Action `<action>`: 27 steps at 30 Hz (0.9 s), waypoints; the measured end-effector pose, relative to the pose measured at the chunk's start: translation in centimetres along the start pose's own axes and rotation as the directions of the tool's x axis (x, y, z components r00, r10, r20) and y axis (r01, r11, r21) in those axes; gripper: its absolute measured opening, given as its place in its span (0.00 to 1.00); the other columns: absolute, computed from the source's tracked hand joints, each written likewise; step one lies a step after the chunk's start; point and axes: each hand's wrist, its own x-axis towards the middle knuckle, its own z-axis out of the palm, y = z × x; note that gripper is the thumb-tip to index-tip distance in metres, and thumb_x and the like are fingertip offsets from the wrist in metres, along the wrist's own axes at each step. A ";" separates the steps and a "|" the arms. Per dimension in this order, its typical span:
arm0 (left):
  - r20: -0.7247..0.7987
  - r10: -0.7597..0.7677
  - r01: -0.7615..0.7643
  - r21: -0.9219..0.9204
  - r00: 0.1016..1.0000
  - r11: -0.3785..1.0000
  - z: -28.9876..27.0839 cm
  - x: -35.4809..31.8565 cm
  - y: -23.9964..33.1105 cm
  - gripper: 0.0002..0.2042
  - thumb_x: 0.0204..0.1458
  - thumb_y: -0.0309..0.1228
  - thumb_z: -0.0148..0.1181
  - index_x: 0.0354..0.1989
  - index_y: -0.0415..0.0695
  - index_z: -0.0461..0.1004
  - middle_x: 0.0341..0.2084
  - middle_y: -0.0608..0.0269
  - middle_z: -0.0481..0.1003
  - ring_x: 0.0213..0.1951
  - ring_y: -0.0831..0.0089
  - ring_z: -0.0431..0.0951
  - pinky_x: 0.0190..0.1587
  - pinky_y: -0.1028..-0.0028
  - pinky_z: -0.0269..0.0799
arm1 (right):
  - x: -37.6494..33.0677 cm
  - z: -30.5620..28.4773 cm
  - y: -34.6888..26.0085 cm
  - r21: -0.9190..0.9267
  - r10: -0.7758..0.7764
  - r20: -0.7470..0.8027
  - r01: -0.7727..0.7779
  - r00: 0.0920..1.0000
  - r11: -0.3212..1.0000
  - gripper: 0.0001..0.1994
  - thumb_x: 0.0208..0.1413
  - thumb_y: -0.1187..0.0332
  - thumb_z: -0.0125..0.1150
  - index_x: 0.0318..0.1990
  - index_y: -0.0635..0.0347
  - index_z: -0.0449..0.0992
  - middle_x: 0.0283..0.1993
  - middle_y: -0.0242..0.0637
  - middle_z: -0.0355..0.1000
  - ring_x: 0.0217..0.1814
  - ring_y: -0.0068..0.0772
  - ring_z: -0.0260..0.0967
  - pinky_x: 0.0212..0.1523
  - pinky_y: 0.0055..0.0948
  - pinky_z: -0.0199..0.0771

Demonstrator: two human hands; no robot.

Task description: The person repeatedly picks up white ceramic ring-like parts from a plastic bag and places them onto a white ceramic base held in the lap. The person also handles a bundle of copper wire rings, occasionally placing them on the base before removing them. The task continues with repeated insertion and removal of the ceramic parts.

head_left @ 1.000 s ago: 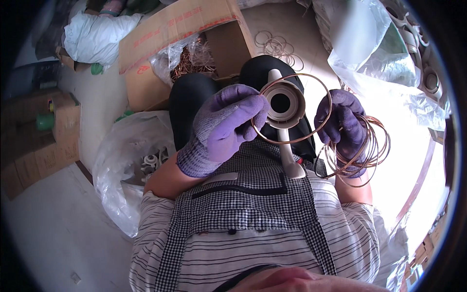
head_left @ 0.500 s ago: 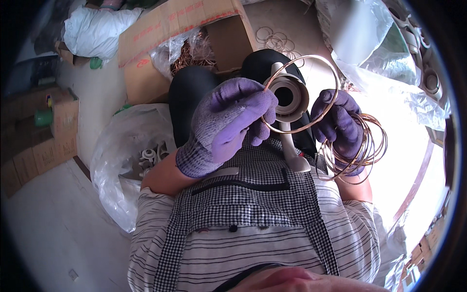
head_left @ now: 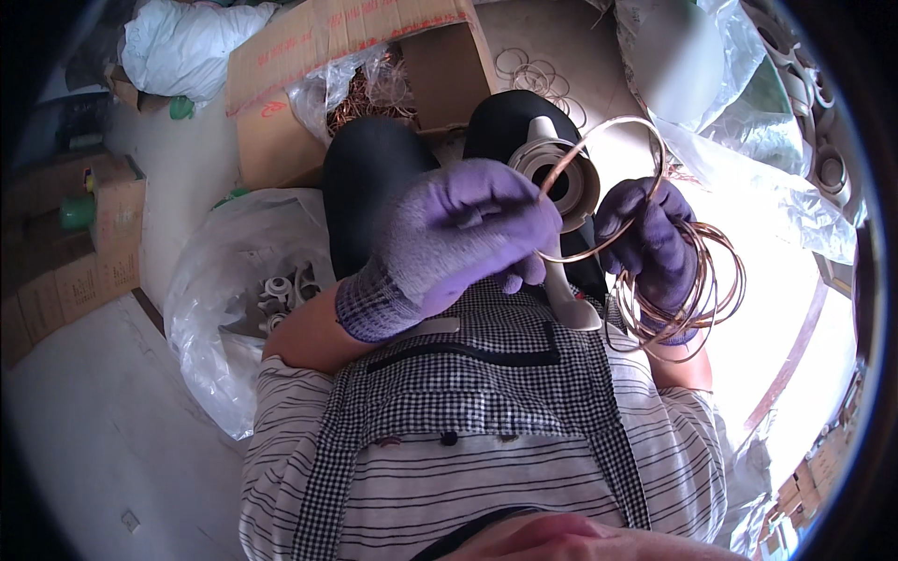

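Note:
My left hand point(head_left: 472, 229), in a purple-grey work glove, pinches the left side of a single copper-coloured wire ring point(head_left: 580, 150). At the ring's right side, the curled fingers of my gloved right hand point(head_left: 647, 234) meet it. A loose bunch of similar wire rings point(head_left: 734, 276) hangs around the right hand and wrist. Beneath the ring, between my thighs, rests a beige plastic fitting point(head_left: 572, 313) with a round, dark-centred socket and arms sticking out. The left fingertips partly cover the ring's lower left.
Ahead, an open cardboard box point(head_left: 449, 79) holds copper-coloured rings and plastic film. Loose rings point(head_left: 538, 75) lie on the floor beside it. At my left stands a clear plastic bag point(head_left: 210, 290) with small beige parts. More beige parts point(head_left: 795, 93) are at far right near plastic sheeting point(head_left: 767, 178).
The single ring has moved slightly right and tilted, now meeting my right fingers. My left hand has shifted right with it. The fitting has turned or shifted a little.

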 end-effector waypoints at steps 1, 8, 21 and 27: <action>0.052 -0.110 0.105 0.096 0.993 0.990 -0.2 0.2 0.7 0.12 0.62 0.23 0.57 0.54 0.40 0.72 0.32 0.60 0.77 0.24 0.78 0.73 0.26 0.78 0.68 | 0.0 0.2 -0.7 -0.070 0.032 -0.075 -0.037 0.997 0.997 0.14 0.66 0.62 0.58 0.46 0.66 0.75 0.27 0.33 0.70 0.19 0.16 0.59 0.22 0.17 0.61; 0.017 0.162 -0.155 0.404 0.987 0.902 -1.5 0.8 1.1 0.28 0.50 0.15 0.67 0.63 0.35 0.69 0.41 0.63 0.78 0.28 0.89 0.69 0.33 0.88 0.68 | 1.2 1.3 -2.6 -0.592 0.114 -0.283 -0.267 0.952 0.761 0.07 0.61 0.70 0.62 0.39 0.67 0.79 0.24 0.33 0.73 0.21 0.20 0.67 0.23 0.20 0.64; -0.178 0.527 -0.169 0.822 0.831 0.544 -3.3 5.4 -6.1 0.12 0.54 0.22 0.67 0.47 0.40 0.81 0.33 0.58 0.79 0.32 0.69 0.81 0.36 0.75 0.76 | 4.4 -1.6 1.3 -0.915 -0.202 0.044 0.120 0.978 0.386 0.14 0.52 0.71 0.68 0.47 0.65 0.79 0.39 0.38 0.76 0.40 0.34 0.78 0.43 0.30 0.77; -0.146 0.420 -0.144 0.798 0.895 0.585 -4.0 4.7 -4.9 0.13 0.53 0.24 0.69 0.48 0.44 0.82 0.30 0.59 0.77 0.29 0.68 0.79 0.33 0.74 0.75 | 3.7 -1.1 3.3 -0.897 -0.276 -0.070 0.061 0.959 0.439 0.11 0.57 0.76 0.62 0.47 0.67 0.79 0.39 0.38 0.77 0.40 0.30 0.77 0.42 0.26 0.77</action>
